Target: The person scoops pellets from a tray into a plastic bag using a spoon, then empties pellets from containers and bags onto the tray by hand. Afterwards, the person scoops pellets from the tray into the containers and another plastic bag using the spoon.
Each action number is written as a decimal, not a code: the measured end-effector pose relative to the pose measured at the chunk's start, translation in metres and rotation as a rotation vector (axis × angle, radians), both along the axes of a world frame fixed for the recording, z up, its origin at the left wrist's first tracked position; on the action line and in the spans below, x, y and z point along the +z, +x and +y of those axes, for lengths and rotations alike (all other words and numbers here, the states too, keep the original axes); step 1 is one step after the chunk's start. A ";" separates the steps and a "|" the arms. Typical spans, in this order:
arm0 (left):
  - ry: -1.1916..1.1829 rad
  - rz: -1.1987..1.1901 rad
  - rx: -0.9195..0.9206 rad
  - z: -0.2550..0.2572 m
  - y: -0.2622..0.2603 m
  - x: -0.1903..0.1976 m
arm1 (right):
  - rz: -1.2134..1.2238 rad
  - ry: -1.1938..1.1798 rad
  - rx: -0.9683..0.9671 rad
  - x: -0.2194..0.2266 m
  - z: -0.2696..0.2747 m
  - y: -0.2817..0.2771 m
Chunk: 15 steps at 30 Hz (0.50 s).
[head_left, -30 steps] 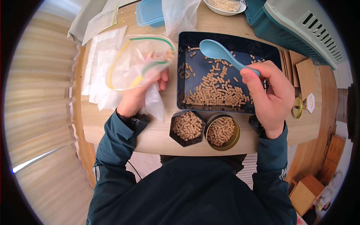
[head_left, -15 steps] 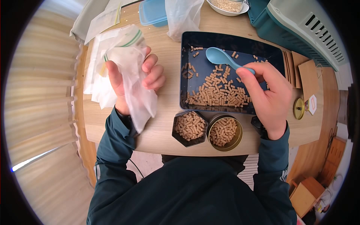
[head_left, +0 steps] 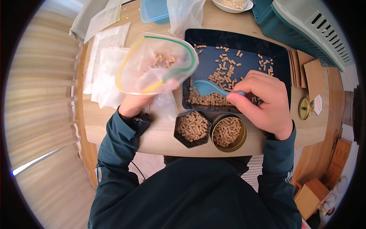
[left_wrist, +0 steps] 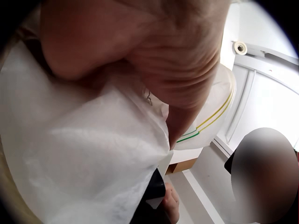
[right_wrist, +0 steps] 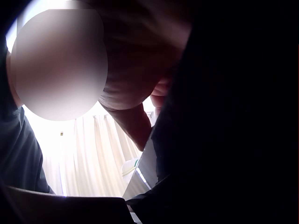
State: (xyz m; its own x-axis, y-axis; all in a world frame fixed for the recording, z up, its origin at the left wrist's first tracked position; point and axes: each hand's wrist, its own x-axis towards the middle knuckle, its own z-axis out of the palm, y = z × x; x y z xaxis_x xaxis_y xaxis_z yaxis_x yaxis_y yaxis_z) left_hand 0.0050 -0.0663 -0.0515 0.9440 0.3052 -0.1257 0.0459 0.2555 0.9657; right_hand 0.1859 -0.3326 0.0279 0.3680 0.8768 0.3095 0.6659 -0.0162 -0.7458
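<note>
In the head view my left hand (head_left: pixel 139 103) grips a clear zip bag (head_left: pixel 143 65) from below; its mouth, edged green and yellow, gapes wide, and some pellets show inside. The left wrist view shows the hand (left_wrist: pixel 154 51) against the whitish bag (left_wrist: pixel 84 149). My right hand (head_left: pixel 265 101) pinches the handle of a blue spoon (head_left: pixel 206 87), whose bowl is low over the pellets (head_left: pixel 225 74) at the left of the dark blue tray (head_left: pixel 248 57). In the right wrist view the hand (right_wrist: pixel 135 60) is dark and the spoon is hidden.
Below the tray stand a hexagonal container (head_left: pixel 191 129) and a round tin (head_left: pixel 229 133), both holding pellets. Flat bags (head_left: pixel 108 76) lie at left. A blue lidded box (head_left: pixel 154 11), a white bowl (head_left: pixel 234 5) and a teal carrier (head_left: pixel 305 30) stand behind; a gold lid (head_left: pixel 304 108) lies right.
The spoon has moved down and left, from above the tray to its pellets. The bag, collapsed half a second ago, is spread wide again and nearer the tray, with the left hand turned beneath it.
</note>
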 end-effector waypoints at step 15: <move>0.033 -0.039 -0.059 0.001 0.005 -0.026 | 0.500 0.028 -0.322 0.007 -0.008 0.001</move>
